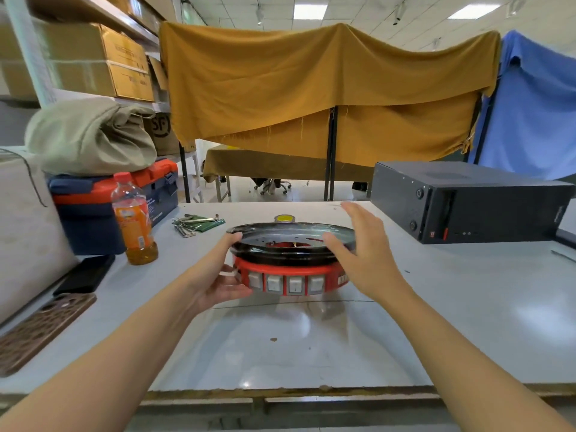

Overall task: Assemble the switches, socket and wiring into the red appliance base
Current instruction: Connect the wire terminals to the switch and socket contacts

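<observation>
The round red appliance base [330,277] sits in the middle of the table [280,347], with a row of several white rocker switches [285,284] set in its front wall. A black metal ring plate [290,244] lies tilted on top of it, and red parts show through the plate's central opening. My left hand [218,275] grips the left side, thumb on the black plate's rim and fingers under the red base. My right hand [363,254] is spread with straight fingers at the right side of the plate, its thumb near the rim.
An orange drink bottle [135,222], a blue and orange toolbox [93,207] and two phones [46,328] are at the left. Hex keys and a green board [196,224] lie behind the base. A black computer case [467,201] stands at the right. A yellow tape roll [284,218] sits behind the plate.
</observation>
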A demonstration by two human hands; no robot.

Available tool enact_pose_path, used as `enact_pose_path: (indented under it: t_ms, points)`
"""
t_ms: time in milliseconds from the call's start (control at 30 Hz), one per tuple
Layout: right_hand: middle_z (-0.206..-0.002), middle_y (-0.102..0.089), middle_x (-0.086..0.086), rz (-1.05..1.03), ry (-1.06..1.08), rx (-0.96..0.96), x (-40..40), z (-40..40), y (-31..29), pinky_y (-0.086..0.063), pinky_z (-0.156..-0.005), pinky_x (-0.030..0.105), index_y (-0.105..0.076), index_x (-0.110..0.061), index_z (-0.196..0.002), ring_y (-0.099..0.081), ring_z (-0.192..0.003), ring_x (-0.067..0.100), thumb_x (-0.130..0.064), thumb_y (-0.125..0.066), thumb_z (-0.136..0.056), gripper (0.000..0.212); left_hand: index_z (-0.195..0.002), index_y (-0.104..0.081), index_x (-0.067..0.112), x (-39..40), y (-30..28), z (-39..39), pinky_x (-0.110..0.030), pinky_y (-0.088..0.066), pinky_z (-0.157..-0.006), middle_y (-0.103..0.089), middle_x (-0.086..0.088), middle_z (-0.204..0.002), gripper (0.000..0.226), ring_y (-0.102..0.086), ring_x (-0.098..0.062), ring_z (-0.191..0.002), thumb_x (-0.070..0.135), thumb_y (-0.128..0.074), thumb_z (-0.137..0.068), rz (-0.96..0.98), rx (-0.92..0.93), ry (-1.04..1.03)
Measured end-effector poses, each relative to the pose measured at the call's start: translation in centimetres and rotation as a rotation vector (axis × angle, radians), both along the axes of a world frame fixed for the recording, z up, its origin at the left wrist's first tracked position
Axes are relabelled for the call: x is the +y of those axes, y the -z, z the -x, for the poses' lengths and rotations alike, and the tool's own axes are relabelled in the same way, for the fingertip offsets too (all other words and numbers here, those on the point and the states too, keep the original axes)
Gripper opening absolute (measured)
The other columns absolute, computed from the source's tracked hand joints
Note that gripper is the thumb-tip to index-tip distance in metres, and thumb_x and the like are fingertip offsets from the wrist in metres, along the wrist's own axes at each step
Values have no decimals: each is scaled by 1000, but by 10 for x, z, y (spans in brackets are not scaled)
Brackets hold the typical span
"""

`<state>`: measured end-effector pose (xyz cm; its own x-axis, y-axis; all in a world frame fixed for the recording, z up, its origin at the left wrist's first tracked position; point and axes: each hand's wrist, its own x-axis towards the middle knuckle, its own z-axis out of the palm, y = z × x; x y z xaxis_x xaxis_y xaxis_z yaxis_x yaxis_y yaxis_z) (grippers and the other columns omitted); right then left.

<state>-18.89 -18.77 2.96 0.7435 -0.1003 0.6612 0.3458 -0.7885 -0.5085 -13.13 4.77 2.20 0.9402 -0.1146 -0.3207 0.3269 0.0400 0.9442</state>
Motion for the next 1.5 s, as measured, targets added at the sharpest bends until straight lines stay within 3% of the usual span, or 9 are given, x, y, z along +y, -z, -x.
enact_pose_path:
  t_ms: [100, 167, 267, 633, 733, 900, 1100, 1300, 1500]
  points:
    - [-140, -40, 0, -471, -1, 321, -1, -6, 12, -35, -103, 33, -26, -18, -143, -40, -124, 18, -47, -56, -88, 69, -111, -49, 14, 0, 3, 5, -32, -57, -51, -66, -24, -91, 55, -72, -31, -66, 56, -62, -79, 2, -16, 24]
    - [-107, -54, -7, -732, -73, 438, 4, -12, 22, -42, -73, 22, -35, -18, -129, -51, -91, 7, -41, -57, -90, 50, -114, -49, 20, 0, 7, 7, -30, -57, -51, -67, -25, -92, 54, -72, -32, -69, 58, -61, -78, -7, -33, 40]
    - [-112, -58, 3, -861, -75, 436, 6, -22, 32, -40, -64, 25, -43, -11, -127, -56, -96, 14, -32, -54, -89, 45, -106, -54, 21, 3, 16, 9, -28, -57, -51, -71, -20, -73, 52, -72, -32, -69, 64, -59, -77, -41, -49, 77]
    - [-112, -53, -8, -813, -73, 410, 9, -27, 24, -37, -70, 25, -41, -19, -130, -51, -89, 6, -41, -42, -96, 41, -119, -46, 17, 9, 19, 3, -29, -57, -53, -71, -23, -72, 71, -72, -29, -66, 76, -42, -78, -228, -91, 111]
    - [-133, -46, -3, -814, -46, 380, 8, -27, 28, -32, -86, 31, -31, -20, -143, -42, -108, 13, -46, -44, -95, 56, -114, -50, 17, 6, 20, 2, -27, -56, -51, -70, -19, -63, 71, -71, -25, -59, 77, -38, -79, -244, -104, 94]
    - [-144, -35, 1, -881, 46, 307, 2, -26, 36, -32, -87, 29, -30, -16, -144, -40, -121, 18, -37, -54, -92, 61, -118, -49, 20, 1, 32, 1, -25, -57, -53, -68, -17, -61, 50, -70, -24, -57, 60, -39, -89, -189, -102, 77]
    - [-135, -42, 7, -861, 145, 299, -7, -27, 54, -37, -84, 30, -45, -15, -134, -46, -109, 20, -14, -55, -87, 47, -130, -47, 14, -6, 40, -3, -39, -60, -75, -52, -11, -122, 51, -72, -30, -75, 47, -43, -92, -233, -111, 57]
    - [-123, -52, 7, -843, 168, 312, -10, -29, 62, -36, -75, 29, -45, -16, -124, -48, -101, 20, -6, -54, -86, 41, -110, -58, 9, -6, 45, -10, -33, -55, -67, -63, -9, -107, 45, -63, -21, -64, 46, -41, -93, -438, -166, 25]
    - [-116, -50, -2, -896, 74, 392, -7, -29, 62, -39, -69, 27, -37, -22, -137, -47, -95, 17, -6, -44, -89, 51, -114, -59, 20, -3, 60, -21, -32, -44, -88, -62, 0, -109, 28, -56, -18, -97, 34, -48, -93, -242, -285, 17]
